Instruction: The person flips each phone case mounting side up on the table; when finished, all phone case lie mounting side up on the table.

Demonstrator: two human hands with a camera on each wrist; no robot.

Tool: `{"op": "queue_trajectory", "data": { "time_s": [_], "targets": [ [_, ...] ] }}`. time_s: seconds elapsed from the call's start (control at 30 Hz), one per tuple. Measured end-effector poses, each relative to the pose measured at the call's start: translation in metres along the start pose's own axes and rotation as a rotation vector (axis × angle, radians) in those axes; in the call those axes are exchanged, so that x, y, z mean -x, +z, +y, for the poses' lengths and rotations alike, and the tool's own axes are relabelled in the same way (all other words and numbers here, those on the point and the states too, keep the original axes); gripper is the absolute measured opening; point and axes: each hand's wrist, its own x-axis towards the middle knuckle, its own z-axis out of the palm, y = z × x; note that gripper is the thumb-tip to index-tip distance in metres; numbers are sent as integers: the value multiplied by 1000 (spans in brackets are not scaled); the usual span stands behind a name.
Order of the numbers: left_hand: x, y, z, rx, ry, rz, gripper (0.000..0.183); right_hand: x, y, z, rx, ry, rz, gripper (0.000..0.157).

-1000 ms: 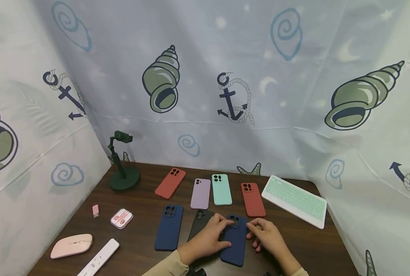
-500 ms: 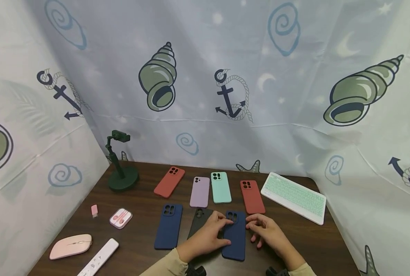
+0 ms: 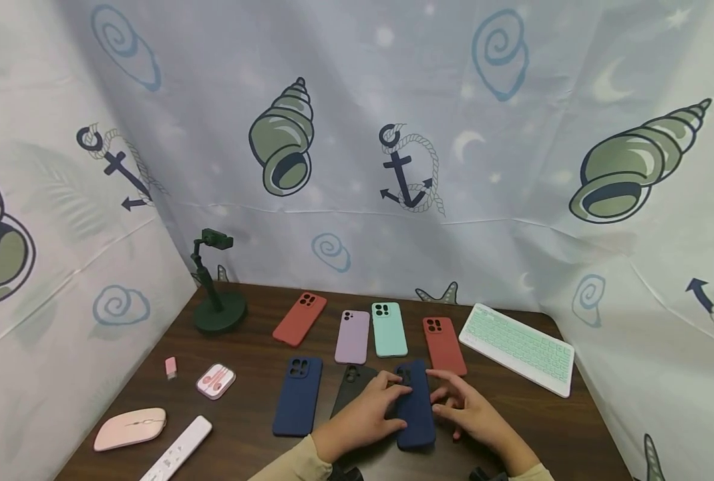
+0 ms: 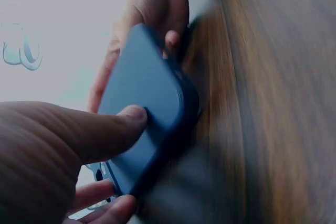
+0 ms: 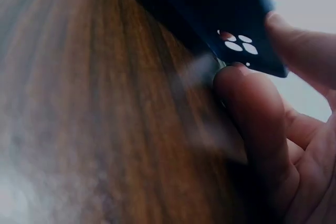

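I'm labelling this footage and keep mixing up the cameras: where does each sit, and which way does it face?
Head: worn on the head, looking forward and down at the table; left hand, right hand and sleeves show.
Left wrist: on that wrist, facing the dark blue case; left hand close up, right hand beyond.
Right wrist: on that wrist, facing the table and the case's cutouts; right hand close up.
All three share that case.
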Motion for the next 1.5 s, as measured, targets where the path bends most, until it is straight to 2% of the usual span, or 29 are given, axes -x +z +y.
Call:
{"op": "queue_trajectory", "data": {
  "time_s": [0.1,0.27,0.37,0.47,0.63,0.7,0.83,1.0,1.13,1.3,1.5],
  "targets": [
    [2,-1,4,64,-9,-14,59,0,4,-2,29,-6,-4,68],
    [4,-5,10,245,-97,-49,58,0,13,-7,114,-19,8,71],
    [6,-6,14,336,-138,-45,57,-1,18,-10,178,-37,26,71],
    [8,-6,16,438,-152,-28,54,-3,22,-13,219,-51,30,72],
    [8,-1,21,690,-155,-19,52,-6,27,-16,312,-103,13,76],
    [7,1,23,740,-176,-15,55,-6,28,-17,359,-126,14,78],
    [6,4,23,756,-209,1,65,-6,31,-21,438,-128,45,80],
    [5,0,23,789,-189,6,79,-5,33,-22,482,-120,71,82],
    [6,-7,25,803,-201,-5,80,-4,32,-23,512,-118,80,85],
    [3,-14,26,734,-228,19,75,-5,30,-22,563,-131,123,87],
    [-1,-21,26,617,-284,25,80,-6,24,-20,500,-82,155,73]
  ]
}}
